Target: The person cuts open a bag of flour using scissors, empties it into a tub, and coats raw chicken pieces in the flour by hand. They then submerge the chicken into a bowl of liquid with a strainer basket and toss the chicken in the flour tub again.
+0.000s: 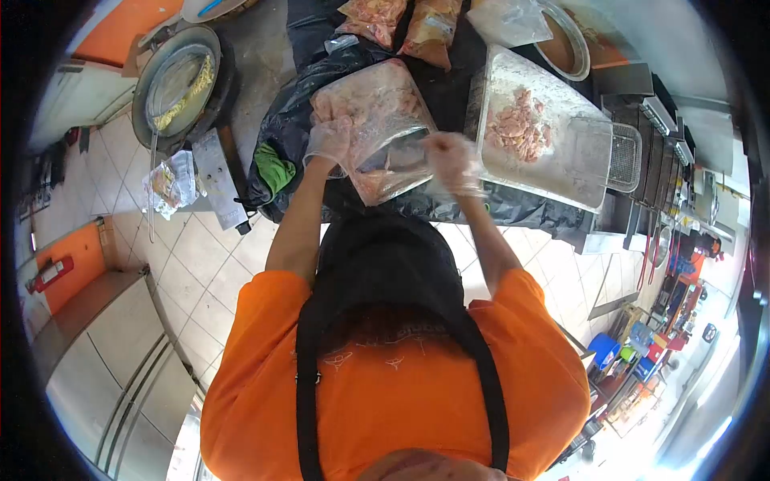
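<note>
Now the meat bag (373, 100) lies between the fingers (340, 129).

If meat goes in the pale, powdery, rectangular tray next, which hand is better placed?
Probably the right hand: it's right beside the pale, powdery, rectangular tray, while the left hand is farther away, at the clear plastic bag of pink meat.

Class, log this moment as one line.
left hand: gloved, on clear bag of meat | right hand: gloved, at bag's right edge, grip unclear | white tray: meat pieces inside
</note>
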The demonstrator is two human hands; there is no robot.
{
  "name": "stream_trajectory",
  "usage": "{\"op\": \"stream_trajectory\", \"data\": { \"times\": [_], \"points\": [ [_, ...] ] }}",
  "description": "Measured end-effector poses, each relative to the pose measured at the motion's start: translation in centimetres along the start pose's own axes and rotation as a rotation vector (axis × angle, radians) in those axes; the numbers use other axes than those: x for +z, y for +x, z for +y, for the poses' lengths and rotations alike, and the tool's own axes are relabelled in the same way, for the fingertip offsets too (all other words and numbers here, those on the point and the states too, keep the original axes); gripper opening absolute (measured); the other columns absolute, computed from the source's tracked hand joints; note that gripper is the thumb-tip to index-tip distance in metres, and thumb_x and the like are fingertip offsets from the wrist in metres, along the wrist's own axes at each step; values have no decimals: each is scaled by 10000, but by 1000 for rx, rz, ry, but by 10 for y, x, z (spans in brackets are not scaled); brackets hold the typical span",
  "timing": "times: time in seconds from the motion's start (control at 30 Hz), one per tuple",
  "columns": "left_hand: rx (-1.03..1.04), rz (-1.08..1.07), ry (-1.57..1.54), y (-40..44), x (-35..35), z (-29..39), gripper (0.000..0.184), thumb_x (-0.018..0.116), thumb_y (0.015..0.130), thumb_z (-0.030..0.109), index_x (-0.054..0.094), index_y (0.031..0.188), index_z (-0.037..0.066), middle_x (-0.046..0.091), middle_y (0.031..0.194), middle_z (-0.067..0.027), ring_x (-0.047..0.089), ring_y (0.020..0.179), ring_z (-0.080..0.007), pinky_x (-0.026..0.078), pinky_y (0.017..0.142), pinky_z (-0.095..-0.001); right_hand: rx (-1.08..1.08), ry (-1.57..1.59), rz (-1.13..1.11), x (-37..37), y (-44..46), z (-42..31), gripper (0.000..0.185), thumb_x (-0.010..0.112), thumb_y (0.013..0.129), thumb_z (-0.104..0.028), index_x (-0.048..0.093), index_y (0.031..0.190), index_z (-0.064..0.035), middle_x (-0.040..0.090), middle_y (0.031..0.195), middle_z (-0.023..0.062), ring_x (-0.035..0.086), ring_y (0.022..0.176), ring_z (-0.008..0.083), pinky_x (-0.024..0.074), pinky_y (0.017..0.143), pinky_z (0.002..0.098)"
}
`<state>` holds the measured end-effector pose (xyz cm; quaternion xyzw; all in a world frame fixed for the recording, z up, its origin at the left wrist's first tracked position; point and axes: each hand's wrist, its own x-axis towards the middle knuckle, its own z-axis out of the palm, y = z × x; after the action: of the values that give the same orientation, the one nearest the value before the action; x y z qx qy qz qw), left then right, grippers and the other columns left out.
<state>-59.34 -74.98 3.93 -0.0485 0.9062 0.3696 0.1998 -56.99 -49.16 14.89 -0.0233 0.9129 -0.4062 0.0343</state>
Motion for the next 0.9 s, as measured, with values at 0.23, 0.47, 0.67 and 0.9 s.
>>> {"op": "stream_trajectory", "data": {
  "times": [0.23, 0.47, 0.67, 0.9],
  "points": [
    [171, 369, 133, 11, 19, -14, 541, 245, 887, 502, 533, 1126, 112, 558, 1086, -198, 471, 1047, -448, 334, 947, -483, -192, -730, 445, -96, 16, 6, 290, 541, 799, -163, 614, 1058, -55, 666, 903, 86, 642, 827, 246, 512, 689, 334],
    [181, 330, 212, 9, 15, -5, 467, 279, 908, 374, 408, 1304, 163, 391, 1332, -209, 379, 1145, -496, 303, 995, -503, 53, -495, -386, 128, -9, 84, 448, 486, 854, -298, 523, 1151, 36, 514, 1181, 246, 494, 1121, 354, 349, 980, 451],
    [220, 286, 296, 24, 30, -33, 525, 303, 918, 415, 302, 1381, 166, 98, 1468, -197, 159, 1304, -444, 205, 1055, -476, -35, -584, -362, 156, 40, 67, 607, 392, 896, -381, 308, 1340, 25, 268, 1394, 249, 203, 1311, 380, 143, 1088, 443],
    [241, 290, 142, 14, 21, -14, 535, 318, 912, 457, 373, 1336, 134, 192, 1435, -226, 254, 1280, -415, 265, 1029, -432, -226, -553, -209, 153, 59, 90, 591, 457, 865, -352, 338, 1328, -4, 384, 1318, 207, 337, 1221, 369, 256, 1023, 457]
  ]
}}
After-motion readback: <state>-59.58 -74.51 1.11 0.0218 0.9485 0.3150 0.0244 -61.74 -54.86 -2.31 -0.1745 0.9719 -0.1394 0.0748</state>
